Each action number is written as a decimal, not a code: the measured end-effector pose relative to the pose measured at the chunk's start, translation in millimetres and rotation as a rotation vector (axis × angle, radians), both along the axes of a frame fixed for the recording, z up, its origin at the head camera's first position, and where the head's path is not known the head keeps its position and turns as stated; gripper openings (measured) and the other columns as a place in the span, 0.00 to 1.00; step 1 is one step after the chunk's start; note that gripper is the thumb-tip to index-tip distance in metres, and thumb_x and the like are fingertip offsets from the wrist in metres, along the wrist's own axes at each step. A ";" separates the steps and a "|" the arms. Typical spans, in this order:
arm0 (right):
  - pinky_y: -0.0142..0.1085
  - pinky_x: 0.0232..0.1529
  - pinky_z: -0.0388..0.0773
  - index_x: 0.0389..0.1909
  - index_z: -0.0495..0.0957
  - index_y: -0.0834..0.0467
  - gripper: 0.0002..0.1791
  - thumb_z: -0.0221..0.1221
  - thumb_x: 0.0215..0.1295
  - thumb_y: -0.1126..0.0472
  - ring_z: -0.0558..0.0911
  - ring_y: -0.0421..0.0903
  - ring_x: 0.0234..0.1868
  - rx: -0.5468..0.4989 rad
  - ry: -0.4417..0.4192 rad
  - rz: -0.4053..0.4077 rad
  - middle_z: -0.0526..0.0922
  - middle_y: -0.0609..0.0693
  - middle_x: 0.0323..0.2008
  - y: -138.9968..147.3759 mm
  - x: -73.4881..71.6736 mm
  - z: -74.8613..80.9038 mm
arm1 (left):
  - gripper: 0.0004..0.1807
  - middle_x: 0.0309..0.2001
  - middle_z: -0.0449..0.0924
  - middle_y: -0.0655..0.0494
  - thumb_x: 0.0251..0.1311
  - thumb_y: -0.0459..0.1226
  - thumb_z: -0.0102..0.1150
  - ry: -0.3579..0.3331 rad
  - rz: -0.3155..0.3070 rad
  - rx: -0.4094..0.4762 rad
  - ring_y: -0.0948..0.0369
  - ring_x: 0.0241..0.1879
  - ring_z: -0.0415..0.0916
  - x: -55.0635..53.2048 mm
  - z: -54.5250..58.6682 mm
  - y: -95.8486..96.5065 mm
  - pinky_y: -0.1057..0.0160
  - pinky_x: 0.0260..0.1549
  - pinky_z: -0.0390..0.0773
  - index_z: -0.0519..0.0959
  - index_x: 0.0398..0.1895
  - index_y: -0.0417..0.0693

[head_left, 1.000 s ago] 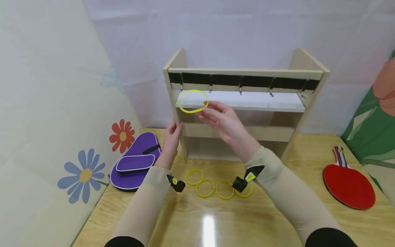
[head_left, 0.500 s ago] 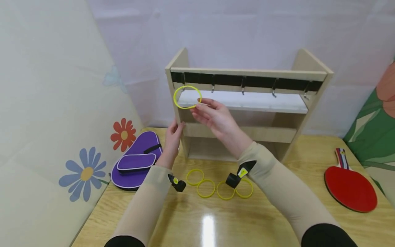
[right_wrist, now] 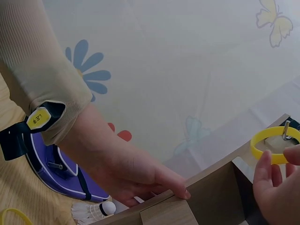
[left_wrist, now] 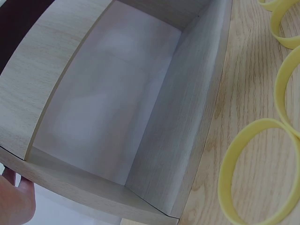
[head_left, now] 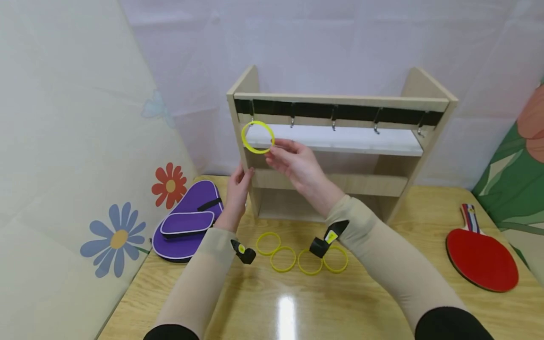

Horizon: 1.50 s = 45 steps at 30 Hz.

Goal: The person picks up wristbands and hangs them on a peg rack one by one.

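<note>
My right hand (head_left: 297, 167) pinches a yellow silicone wristband (head_left: 257, 151) between thumb and fingertips, in front of the leftmost hook (head_left: 252, 113) on a wooden shelf unit (head_left: 331, 182). Seen from the right wrist, that hook (right_wrist: 286, 129) shows inside the loop of the wristband (right_wrist: 256, 150). Lower down, my left hand (head_left: 236, 196) grips the unit's left side panel, thumb on the front edge; its other fingers are mostly hidden behind the panel. Several more yellow wristbands (head_left: 283, 271) lie flat in a row on the table before the unit.
Further metal hooks (head_left: 333, 125) line the black strip under the unit's top rail. A purple paddle case (head_left: 187, 224) lies left, with a shuttlecock (right_wrist: 96, 211) near it in the right wrist view. On the right lies a red table tennis paddle (head_left: 482, 259).
My right hand has moved left with the wristband, to the leftmost hook, then dipped a little as the band turned. My left hand keeps its grip on the side panel.
</note>
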State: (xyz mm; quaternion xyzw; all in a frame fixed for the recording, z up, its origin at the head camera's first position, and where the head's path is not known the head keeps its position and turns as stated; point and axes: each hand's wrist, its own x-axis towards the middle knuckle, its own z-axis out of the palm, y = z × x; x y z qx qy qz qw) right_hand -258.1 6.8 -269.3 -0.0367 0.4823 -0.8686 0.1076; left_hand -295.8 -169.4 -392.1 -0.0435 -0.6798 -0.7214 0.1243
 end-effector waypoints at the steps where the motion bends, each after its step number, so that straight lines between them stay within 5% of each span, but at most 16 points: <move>1: 0.30 0.40 0.83 0.59 0.71 0.69 0.19 0.55 0.68 0.74 0.83 0.43 0.34 0.004 -0.001 -0.003 0.79 0.54 0.40 0.2 -0.3 -0.8 | 0.28 0.70 0.69 0.47 0.73 0.39 0.49 -0.001 -0.001 -0.002 0.61 0.56 0.72 -0.2 0.1 -0.2 0.62 0.59 0.70 0.62 0.75 0.52; 8: 0.30 0.41 0.83 0.59 0.74 0.67 0.19 0.57 0.67 0.74 0.83 0.42 0.35 0.041 0.007 -0.013 0.82 0.53 0.38 2.8 -2.2 -4.1 | 0.28 0.70 0.69 0.48 0.72 0.38 0.50 -0.004 -0.005 0.006 0.57 0.61 0.70 -2.1 0.1 -1.3 0.58 0.64 0.68 0.63 0.75 0.52; 15: 0.31 0.45 0.83 0.61 0.72 0.69 0.21 0.55 0.68 0.74 0.83 0.42 0.38 0.102 0.037 0.004 0.79 0.59 0.47 14.7 1.5 -11.4 | 0.28 0.72 0.66 0.47 0.73 0.37 0.48 -0.009 -0.020 0.002 0.58 0.63 0.70 3.2 5.5 -0.2 0.59 0.65 0.67 0.62 0.75 0.50; 20: 0.31 0.45 0.83 0.61 0.73 0.66 0.21 0.57 0.68 0.72 0.83 0.42 0.39 0.201 0.049 0.024 0.79 0.52 0.45 31.6 9.1 -17.7 | 0.28 0.69 0.69 0.46 0.73 0.38 0.49 -0.013 -0.031 0.007 0.61 0.55 0.72 -0.5 1.6 -0.1 0.63 0.59 0.69 0.63 0.75 0.52; 23: 0.31 0.45 0.83 0.61 0.73 0.64 0.21 0.57 0.68 0.70 0.83 0.41 0.39 0.272 0.056 0.033 0.79 0.51 0.45 44.1 15.3 -22.7 | 0.28 0.71 0.67 0.49 0.73 0.39 0.48 -0.015 -0.040 -0.011 0.56 0.63 0.69 0.3 0.9 0.6 0.57 0.66 0.66 0.62 0.76 0.54; 30: 0.33 0.47 0.82 0.63 0.71 0.65 0.22 0.57 0.68 0.69 0.82 0.42 0.41 0.396 0.102 0.069 0.78 0.56 0.48 71.4 22.6 -34.1 | 0.27 0.70 0.68 0.46 0.73 0.38 0.48 -0.010 -0.024 -0.005 0.59 0.60 0.70 -0.3 -0.2 -0.3 0.58 0.64 0.67 0.64 0.74 0.52; 35: 0.33 0.44 0.82 0.65 0.68 0.69 0.23 0.55 0.70 0.69 0.83 0.41 0.39 0.446 0.119 0.086 0.79 0.56 0.48 86.6 25.4 -48.5 | 0.26 0.68 0.70 0.41 0.73 0.37 0.48 0.010 -0.013 0.002 0.62 0.52 0.72 0.0 1.0 0.1 0.64 0.56 0.70 0.65 0.73 0.49; 41: 0.33 0.43 0.82 0.64 0.67 0.71 0.23 0.55 0.70 0.69 0.83 0.39 0.39 0.519 0.122 0.097 0.80 0.47 0.42 101.8 28.1 -71.3 | 0.27 0.71 0.67 0.44 0.73 0.38 0.48 -0.003 -0.021 0.006 0.55 0.63 0.68 1.4 1.1 0.2 0.57 0.65 0.65 0.64 0.74 0.49; 45: 0.33 0.45 0.82 0.64 0.68 0.70 0.23 0.56 0.70 0.68 0.83 0.39 0.39 0.562 0.099 0.088 0.81 0.45 0.40 112.8 30.2 -85.0 | 0.27 0.70 0.67 0.43 0.74 0.38 0.47 -0.001 -0.018 -0.004 0.54 0.62 0.69 3.2 0.6 -0.5 0.57 0.64 0.67 0.64 0.74 0.51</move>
